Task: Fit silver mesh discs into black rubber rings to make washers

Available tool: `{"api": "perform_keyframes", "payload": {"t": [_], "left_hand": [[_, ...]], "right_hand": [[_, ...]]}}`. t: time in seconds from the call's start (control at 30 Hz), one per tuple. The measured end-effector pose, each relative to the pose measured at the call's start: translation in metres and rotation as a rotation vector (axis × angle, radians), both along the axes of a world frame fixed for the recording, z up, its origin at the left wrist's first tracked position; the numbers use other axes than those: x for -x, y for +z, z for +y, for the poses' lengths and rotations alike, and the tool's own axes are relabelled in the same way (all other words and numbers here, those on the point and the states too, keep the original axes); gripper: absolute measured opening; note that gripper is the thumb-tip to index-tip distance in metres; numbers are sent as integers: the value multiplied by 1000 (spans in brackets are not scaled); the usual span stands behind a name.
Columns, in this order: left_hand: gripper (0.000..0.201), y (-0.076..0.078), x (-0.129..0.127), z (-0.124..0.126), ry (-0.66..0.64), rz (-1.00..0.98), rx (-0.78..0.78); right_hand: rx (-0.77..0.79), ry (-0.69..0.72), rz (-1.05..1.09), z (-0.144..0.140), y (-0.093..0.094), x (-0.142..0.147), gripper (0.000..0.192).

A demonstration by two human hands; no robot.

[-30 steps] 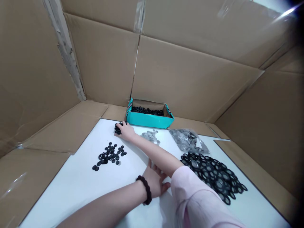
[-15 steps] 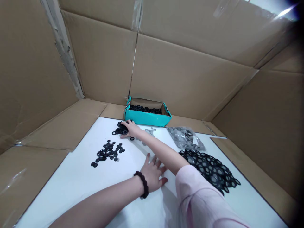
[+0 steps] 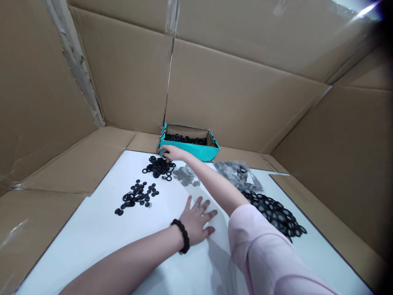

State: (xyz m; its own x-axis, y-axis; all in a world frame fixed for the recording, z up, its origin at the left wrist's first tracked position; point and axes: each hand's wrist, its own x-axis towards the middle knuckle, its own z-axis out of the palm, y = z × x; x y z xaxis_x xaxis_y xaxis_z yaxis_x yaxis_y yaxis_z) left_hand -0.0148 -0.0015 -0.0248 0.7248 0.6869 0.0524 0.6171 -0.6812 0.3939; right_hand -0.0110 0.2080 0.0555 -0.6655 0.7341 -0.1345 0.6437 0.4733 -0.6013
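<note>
On the white flat surface (image 3: 107, 250), the right hand (image 3: 171, 152) has risen off the heap of small black rings (image 3: 159, 167) at eleven o'clock (apparently released); whether its curled fingers hold anything, I cannot tell. The left hand (image 3: 196, 221) lies spread, central. The turquoise cardboard box (image 3: 199, 151) at twelve contains black ring-shaped pieces (image 3: 186, 139); the clear plastic bag (image 3: 231, 174) at one, grey ones.

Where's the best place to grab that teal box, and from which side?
Probably take the teal box by its two short end walls, from left and right. It's longer than deep, with its back toward the cardboard wall. Keep it level, since the open top could spill the black pieces inside.
</note>
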Motion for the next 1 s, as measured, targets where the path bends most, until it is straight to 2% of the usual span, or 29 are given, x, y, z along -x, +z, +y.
{"api": "perform_keyframes", "payload": {"t": [0.1, 0.2, 0.33, 0.47, 0.6, 0.7, 0.77, 0.87, 1.0], "left_hand": [[56, -1, -1, 1, -9, 3, 4], [56, -1, -1, 1, -8, -5, 2], [55, 1, 0, 0, 1, -8, -4], [55, 3, 0, 0, -5, -11, 0], [55, 1, 1, 0, -4, -15, -7], [54, -1, 0, 0, 0, -16, -17], [54, -2, 0, 0, 2, -14, -21], [55, -3, -1, 0, 2, -11, -24], [55, -7, 0, 0, 7, -8, -57]], "right_hand": [[148, -84, 101, 3, -7, 7, 40], [179, -114, 208, 4, -12, 7, 33], [128, -114, 309, 3, -14, 3, 26], [64, -119, 319, 5, -18, 5, 16], [-51, -144, 316, 7, -18, 7, 17], [-225, -143, 191, 6, -8, -1, 22], [-326, -115, -28, 1, -1, -11, 22], [-326, -94, -306, -11, 5, -22, 21], [-264, -36, -458, -33, 0, -26, 20]]}}
